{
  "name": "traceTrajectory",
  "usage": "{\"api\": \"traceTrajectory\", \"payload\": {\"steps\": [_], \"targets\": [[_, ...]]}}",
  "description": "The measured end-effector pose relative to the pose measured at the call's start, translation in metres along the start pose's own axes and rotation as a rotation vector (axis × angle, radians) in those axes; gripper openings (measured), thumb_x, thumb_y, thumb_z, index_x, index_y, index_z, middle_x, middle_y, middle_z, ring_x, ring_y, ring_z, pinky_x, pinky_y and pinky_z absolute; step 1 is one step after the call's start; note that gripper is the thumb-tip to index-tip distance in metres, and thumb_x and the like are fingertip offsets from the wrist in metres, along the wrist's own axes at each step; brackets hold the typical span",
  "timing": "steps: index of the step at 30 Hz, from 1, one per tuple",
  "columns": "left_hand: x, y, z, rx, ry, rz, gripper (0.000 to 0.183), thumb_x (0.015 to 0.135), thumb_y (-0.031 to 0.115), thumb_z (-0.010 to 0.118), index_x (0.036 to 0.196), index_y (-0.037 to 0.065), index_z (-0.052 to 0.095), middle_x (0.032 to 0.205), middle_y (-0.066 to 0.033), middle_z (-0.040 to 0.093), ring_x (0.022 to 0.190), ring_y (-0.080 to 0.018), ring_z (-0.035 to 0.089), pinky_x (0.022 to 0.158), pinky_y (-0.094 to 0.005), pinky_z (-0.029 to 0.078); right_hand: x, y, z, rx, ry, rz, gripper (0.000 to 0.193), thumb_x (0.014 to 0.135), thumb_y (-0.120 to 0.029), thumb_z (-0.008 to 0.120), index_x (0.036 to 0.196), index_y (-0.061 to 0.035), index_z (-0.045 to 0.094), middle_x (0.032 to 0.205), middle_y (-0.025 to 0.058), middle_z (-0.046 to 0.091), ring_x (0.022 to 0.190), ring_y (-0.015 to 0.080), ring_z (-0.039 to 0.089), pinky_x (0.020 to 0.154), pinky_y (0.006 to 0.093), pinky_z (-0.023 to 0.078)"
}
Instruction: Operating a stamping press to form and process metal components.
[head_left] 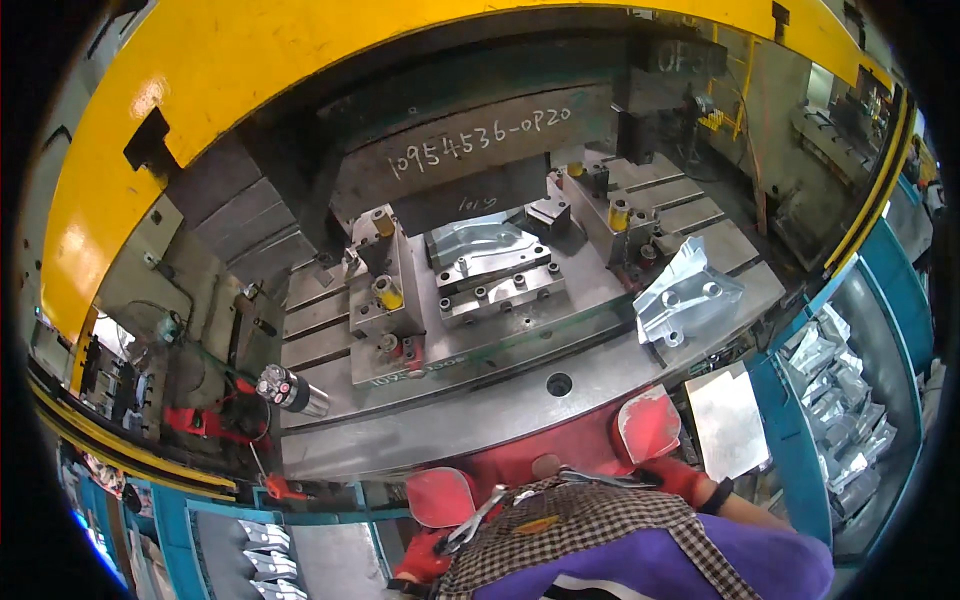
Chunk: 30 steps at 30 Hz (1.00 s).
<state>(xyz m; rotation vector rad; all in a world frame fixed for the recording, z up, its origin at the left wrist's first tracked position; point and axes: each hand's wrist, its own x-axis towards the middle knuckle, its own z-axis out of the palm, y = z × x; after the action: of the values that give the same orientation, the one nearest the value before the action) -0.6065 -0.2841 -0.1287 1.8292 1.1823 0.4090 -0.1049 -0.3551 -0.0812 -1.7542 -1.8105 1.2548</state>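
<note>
At the lower edge my left hand point(425, 555), in a red glove, is closed round silver tongs point(476, 518), just below the left red guard point(441, 497). My right hand point(680, 480), also red-gloved, is beside the right red guard point(648, 426), its fingers partly hidden. A second slim silver hand tool point(605, 479) runs from that hand across the front of my checked apron point(590, 515). Ahead, a formed sheet-metal part point(485, 245) sits on the lower die point(505, 293) under the raised upper die point(480, 150). Another formed part point(690, 293) lies on the press bed's right side.
A yellow press frame point(230, 60) arches overhead. Yellow-topped guide posts point(387, 292) flank the die. A metal cylinder point(292, 391) stands on the bed's left edge. Flat blanks point(727, 422) lie to the right, beside a blue bin of formed parts point(840, 410). More parts point(268, 562) lie lower left.
</note>
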Motion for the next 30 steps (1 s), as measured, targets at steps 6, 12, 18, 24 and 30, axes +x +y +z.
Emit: {"api": "traceTrajectory", "payload": {"steps": [6, 12, 18, 24, 30], "targets": [[0.008, 0.049, 0.007, 0.703, 0.074, 0.040, 0.041, 0.065, 0.027, 0.065, 0.105, 0.018, 0.063, 0.114, -0.0141, 0.057, 0.110, -0.0363, 0.049, 0.095, -0.0461, 0.037, -0.002, 0.011, 0.021, -0.536, 0.291, 0.076, 0.058, 0.065, -0.044, 0.068, 0.115, -0.0175, 0.058, 0.128, 0.0124, 0.047, 0.125, 0.0391, 0.032, 0.096, 0.0529, 0.034], [0.021, 0.051, 0.006, 0.753, 0.033, 0.056, 0.044, 0.065, 0.029, 0.065, 0.107, 0.018, 0.062, 0.115, -0.0134, 0.057, 0.112, -0.0353, 0.049, 0.096, -0.0454, 0.037, 0.029, 0.028, 0.031, -0.574, 0.148, 0.041, 0.054, 0.064, -0.041, 0.068, 0.112, -0.0165, 0.060, 0.113, 0.0136, 0.059, 0.106, 0.0300, 0.055, 0.091, 0.0420, 0.041], [0.091, 0.071, 0.009, 0.716, -0.092, 0.126, 0.046, 0.066, 0.029, 0.066, 0.110, 0.017, 0.060, 0.116, -0.0133, 0.057, 0.113, -0.0349, 0.049, 0.096, -0.0446, 0.038, 0.018, 0.065, 0.038, -0.541, 0.010, 0.139, 0.054, 0.066, -0.036, 0.067, 0.118, -0.0214, 0.060, 0.104, 0.0117, 0.065, 0.096, 0.0312, 0.061, 0.085, 0.0442, 0.046], [0.145, 0.099, 0.013, 0.773, -0.057, 0.144, 0.048, 0.066, 0.029, 0.066, 0.112, 0.017, 0.059, 0.117, -0.0132, 0.057, 0.113, -0.0346, 0.049, 0.095, -0.0439, 0.039, 0.046, 0.044, 0.035, -0.559, 0.146, 0.065, 0.065, 0.052, -0.017, 0.075, 0.115, -0.0113, 0.057, 0.113, 0.0142, 0.059, 0.105, 0.0322, 0.056, 0.090, 0.0436, 0.046], [0.155, 0.103, 0.016, 0.792, -0.098, 0.147, 0.050, 0.066, 0.029, 0.066, 0.114, 0.017, 0.058, 0.118, -0.0131, 0.056, 0.114, -0.0342, 0.049, 0.095, -0.0432, 0.039, 0.046, 0.078, 0.059, -0.513, 0.238, 0.025, 0.073, 0.053, -0.021, 0.074, 0.121, -0.0071, 0.051, 0.123, 0.0168, 0.053, 0.113, 0.0334, 0.051, 0.096, 0.0429, 0.042]]}}
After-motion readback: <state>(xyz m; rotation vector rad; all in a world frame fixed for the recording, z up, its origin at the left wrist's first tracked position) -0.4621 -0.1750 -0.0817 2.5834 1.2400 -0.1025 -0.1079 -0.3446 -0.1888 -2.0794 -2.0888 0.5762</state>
